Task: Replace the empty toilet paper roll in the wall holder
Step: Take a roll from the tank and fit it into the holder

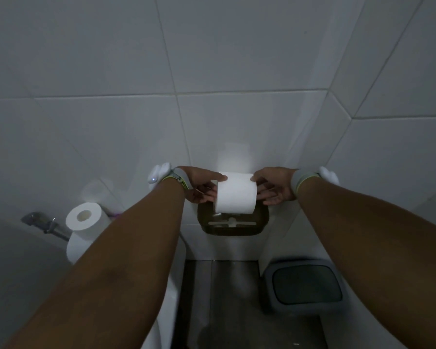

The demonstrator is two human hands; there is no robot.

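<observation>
- I'm seeing both arms reaching up to the centre of the frame, dim lighting, white tiled wall (111, 127) filling the upper part.
- Left hand (201, 183) is sitting at the left end of the fresh toilet paper roll (235, 193), thumb lying on top of the roll's edge, fingers curling under it; partly closed around that end.
- Right hand (273, 188) is mirroring it at the right end, thumb touching the top edge, fingers spread loosely underneath; gripping the roll too.
- The roll is being held sideways, centre frame, just above and in front of the dark wall holder (233, 222); I can't tell whether it's touching the holder.
- A pale bar is showing inside the holder, below the roll.
- Both wrists are wearing grey bands (300, 182) with white devices attached.
- A spare roll (85, 219) is standing on end at centre left, on something white.
- A metal spray handle (44, 224) is showing at the left edge, beside the spare roll.
- A grey bin (305, 284) with a dark lid is sitting on the floor, lower right.
</observation>
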